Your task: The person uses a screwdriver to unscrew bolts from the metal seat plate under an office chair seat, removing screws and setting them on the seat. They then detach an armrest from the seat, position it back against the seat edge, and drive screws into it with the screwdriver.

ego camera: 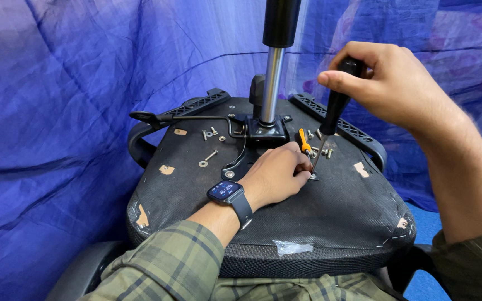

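Driving a screw into the upturned chair seat (pixel 319 223).

The right hand (pixel 397 83) is gripping the black screwdriver (pixel 335 108) handle, closed tight around it, tip standing on the screw (pixel 312 176) just right of the gas cylinder (pixel 272 72). The left hand (pixel 277 175), fingers pinched together, is steadying the tip. If the screwdriver is tilting, it could be slipping into those fingers.

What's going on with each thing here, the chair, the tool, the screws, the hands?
Chair seat: upside down, underside facing up.
Gas cylinder: upright, standing in the mechanism plate.
Screwdriver: tilted, tip down at a screw in the seat.
Right hand: gripping the screwdriver handle.
Left hand: resting on the seat, fingers at the screwdriver tip.
Loose screws: lying on the seat.
Wristwatch: screen lit.
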